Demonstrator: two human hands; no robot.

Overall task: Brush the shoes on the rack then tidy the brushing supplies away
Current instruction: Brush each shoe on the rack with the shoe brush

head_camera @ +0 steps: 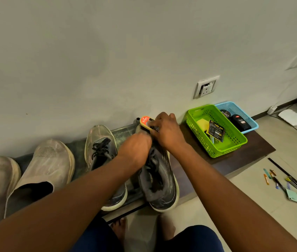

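Right now the grey sneaker (pixel 159 180) lies on the low dark rack (pixel 235 157) against the wall, its toe toward the wall and its heel at the rack's front edge. Over the sneaker's toe the right hand (pixel 167 131) grips a yellow shoe brush (pixel 146 122) with an orange label, fingers curled round its back. The left hand (pixel 136 148) holds the sneaker over its laces, fingers wrapped onto the upper. Just left of the sneaker sits its mate, a second grey sneaker (pixel 101 151) with black laces, partly hidden under the left forearm. Further left of the sneaker stand two dusty beige slip-on shoes (pixel 47 164). To the sneaker's right, on the same rack, a green basket (pixel 215 131) holds a yellow sponge (pixel 202 124) and a dark packet (pixel 216 131). Touching it on the far side, a blue basket (pixel 238 116) holds a black bottle (pixel 240 122) and a round tin (pixel 225 113). On the floor beyond the rack's right end lie scattered pens (pixel 282 179). A wall socket (pixel 206 87) sits above the baskets.
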